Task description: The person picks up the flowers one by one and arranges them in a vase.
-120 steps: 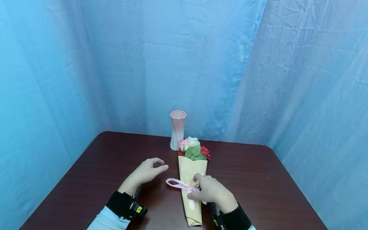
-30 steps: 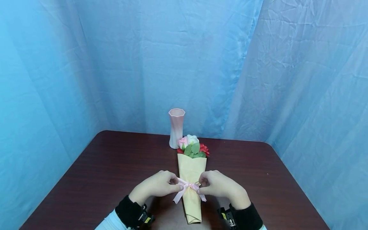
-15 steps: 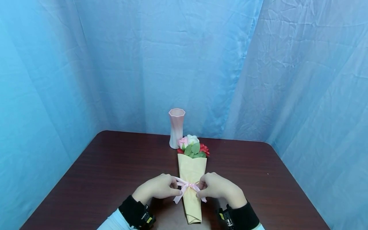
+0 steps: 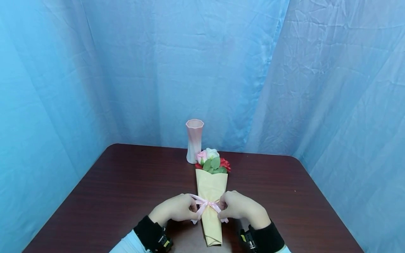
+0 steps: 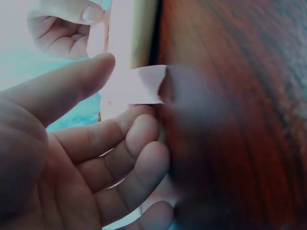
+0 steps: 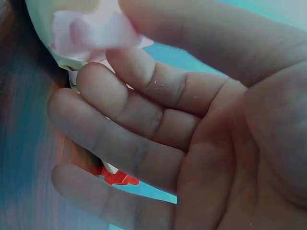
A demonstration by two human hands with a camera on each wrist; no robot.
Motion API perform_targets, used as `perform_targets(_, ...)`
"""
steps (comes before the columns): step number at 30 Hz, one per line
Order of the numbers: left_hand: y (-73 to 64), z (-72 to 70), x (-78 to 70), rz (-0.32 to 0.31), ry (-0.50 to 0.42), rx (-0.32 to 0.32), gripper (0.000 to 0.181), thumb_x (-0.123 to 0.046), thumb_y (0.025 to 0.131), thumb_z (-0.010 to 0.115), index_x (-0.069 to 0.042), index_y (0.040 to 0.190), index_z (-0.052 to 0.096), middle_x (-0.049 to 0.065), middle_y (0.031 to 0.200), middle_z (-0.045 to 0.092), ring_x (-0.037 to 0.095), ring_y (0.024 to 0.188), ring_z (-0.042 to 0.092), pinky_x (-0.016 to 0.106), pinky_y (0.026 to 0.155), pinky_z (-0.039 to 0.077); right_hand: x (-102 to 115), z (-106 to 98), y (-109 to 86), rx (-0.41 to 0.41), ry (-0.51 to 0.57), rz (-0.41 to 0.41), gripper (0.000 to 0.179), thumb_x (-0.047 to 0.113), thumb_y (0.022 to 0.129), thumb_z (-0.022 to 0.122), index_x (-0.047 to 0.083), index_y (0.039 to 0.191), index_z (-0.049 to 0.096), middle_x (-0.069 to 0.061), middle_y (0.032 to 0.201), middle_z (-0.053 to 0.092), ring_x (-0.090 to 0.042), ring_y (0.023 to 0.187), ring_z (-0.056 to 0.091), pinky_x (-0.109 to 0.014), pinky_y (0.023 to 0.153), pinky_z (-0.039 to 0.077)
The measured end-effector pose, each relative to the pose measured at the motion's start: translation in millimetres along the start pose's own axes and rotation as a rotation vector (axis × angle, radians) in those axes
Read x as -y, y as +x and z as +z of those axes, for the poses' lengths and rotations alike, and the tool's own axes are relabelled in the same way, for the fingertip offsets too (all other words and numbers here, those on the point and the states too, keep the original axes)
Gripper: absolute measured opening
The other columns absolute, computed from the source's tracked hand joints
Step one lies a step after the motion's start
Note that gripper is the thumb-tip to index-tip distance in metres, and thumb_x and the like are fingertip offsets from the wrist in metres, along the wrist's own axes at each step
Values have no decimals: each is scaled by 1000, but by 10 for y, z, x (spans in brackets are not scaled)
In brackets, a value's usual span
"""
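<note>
A flower bouquet (image 4: 212, 184) in cream wrapping lies on the table, blooms toward the far side. Around its waist a pink ribbon (image 4: 207, 203) is tied in a bow. At the bow's left side, my left hand (image 4: 177, 208) holds the ribbon between thumb and fingers; the left wrist view shows a pale ribbon end (image 5: 148, 84) there. On the other side my right hand (image 4: 242, 208) has the ribbon between thumb and forefinger, and the right wrist view shows this pink ribbon part (image 6: 96, 31) blurred. Fingers partly hide the loops in the head view.
A pink-and-white vase (image 4: 194, 142) stands upright just behind the blooms, to their left. The dark wooden table (image 4: 133, 168) has rounded far corners. Blue curtains (image 4: 177, 70) hang behind and at both sides.
Four seconds ago my left hand was off the bouquet and a ribbon loop stuck out left; that hand has since come to the bow. Over the last second both hands shifted slightly.
</note>
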State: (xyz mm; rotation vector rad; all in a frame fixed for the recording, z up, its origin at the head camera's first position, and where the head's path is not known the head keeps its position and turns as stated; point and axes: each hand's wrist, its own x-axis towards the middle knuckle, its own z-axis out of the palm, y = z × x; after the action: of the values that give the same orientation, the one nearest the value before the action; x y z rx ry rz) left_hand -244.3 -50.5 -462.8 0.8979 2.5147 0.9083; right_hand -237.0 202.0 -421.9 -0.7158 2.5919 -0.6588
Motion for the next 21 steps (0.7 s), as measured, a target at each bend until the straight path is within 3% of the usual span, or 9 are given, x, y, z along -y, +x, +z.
perform_targets(4, 16, 25, 12, 4, 37, 4, 40, -19, 85, 76, -20, 54, 52, -16, 47, 34, 2, 43, 30, 20, 44, 23, 7, -8, -5, -1, -25, 0, 33, 6, 80, 72, 18, 60, 48, 10, 54, 32, -7, 48, 31, -25, 48, 28)
perform_targets(12, 21, 49, 7, 38, 148, -27, 35, -13, 84, 75, -19, 57, 53, -16, 51, 37, 2, 49, 36, 20, 50, 31, -35, -23, -11, -6, -27, 8, 28, 5, 82, 69, 19, 62, 55, 10, 54, 42, -8, 47, 38, -25, 48, 31)
perform_targets(21, 14, 11, 36, 3, 93, -27, 35, -15, 90, 72, -19, 60, 53, -12, 53, 40, 5, 50, 40, 21, 50, 33, -29, -59, -43, -22, -36, 5, 21, 10, 90, 74, 18, 71, 69, 9, 61, 53, -9, 54, 44, -27, 52, 36)
